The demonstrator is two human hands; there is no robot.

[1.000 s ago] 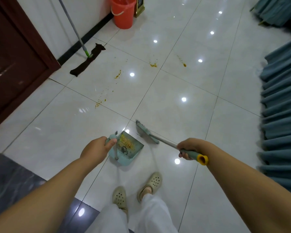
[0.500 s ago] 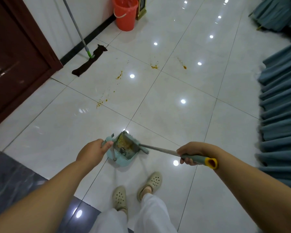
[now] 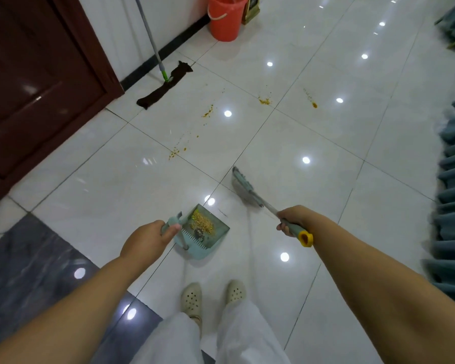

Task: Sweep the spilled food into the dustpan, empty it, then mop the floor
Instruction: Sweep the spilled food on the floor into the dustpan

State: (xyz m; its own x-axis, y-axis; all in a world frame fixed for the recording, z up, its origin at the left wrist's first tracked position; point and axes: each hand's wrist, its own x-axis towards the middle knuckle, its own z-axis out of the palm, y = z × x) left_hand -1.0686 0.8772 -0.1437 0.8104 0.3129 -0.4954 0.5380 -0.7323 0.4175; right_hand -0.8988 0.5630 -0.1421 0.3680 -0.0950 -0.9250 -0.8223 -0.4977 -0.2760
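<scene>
The pale green plastic dustpan (image 3: 204, 232), holding yellow spilled food (image 3: 202, 223), is gripped at its handle by the left hand (image 3: 149, 239); the grey-bristled broom (image 3: 243, 187) is clasped by the right hand (image 3: 294, 219), apart from the dustpan on the white tiled floor (image 3: 286, 143).

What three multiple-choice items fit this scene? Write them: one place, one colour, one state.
1. The mop head lies: A) across the shoes B) by the brown door C) under the curtains.
2. The bucket is: A) blue B) orange-red C) white.
3. The dustpan: A) is empty B) lies upside down C) holds yellow crumbs.

B, it lies just beyond the door frame, by the wall; B, its wall is orange-red; C, crumbs lie inside it.
</scene>
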